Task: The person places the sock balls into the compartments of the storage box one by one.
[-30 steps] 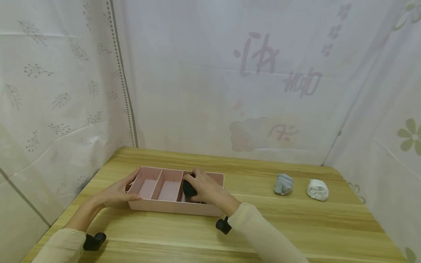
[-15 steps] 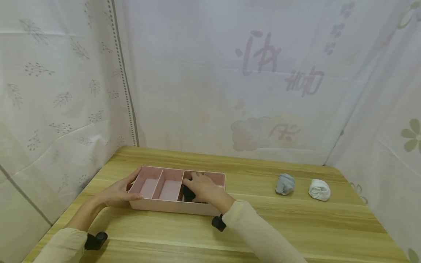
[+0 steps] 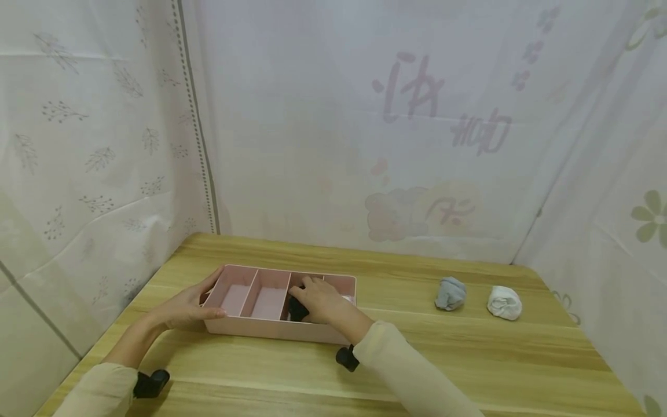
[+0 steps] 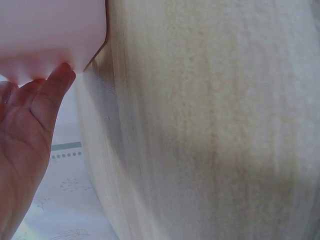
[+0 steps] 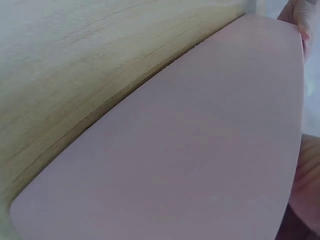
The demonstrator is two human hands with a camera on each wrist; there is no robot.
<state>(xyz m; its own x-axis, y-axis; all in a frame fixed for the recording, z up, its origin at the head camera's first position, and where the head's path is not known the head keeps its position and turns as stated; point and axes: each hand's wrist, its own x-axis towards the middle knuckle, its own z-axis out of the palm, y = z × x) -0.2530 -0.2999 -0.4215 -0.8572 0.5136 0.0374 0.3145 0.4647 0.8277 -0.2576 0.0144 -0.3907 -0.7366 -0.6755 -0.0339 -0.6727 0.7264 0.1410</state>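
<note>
A pink divided box [image 3: 260, 328] stands on the wooden table. My left hand [image 3: 182, 304] grips its left end, thumb at the front corner and fingers toward the back; in the left wrist view the fingertips [image 4: 62, 75] press against the box wall. Down in the third compartment from the left, my right hand [image 3: 325, 302] holds a black balled-up sock [image 3: 297, 310] between thumb and fingers, partly hidden by the hand. The right wrist view is mostly filled by the box's front wall [image 5: 165, 140].
A grey balled-up sock [image 3: 450, 293] and a white one [image 3: 504, 302] lie on the table [image 3: 469, 359] to the right of the box. The two left compartments are bare. Something whitish [image 3: 348, 298] shows in the rightmost compartment. Printed curtains [image 3: 312, 145] enclose the table.
My right hand has sunk slightly lower into the compartment with the black sock, its wrist shifting a little left. My left hand and the box stay in place.
</note>
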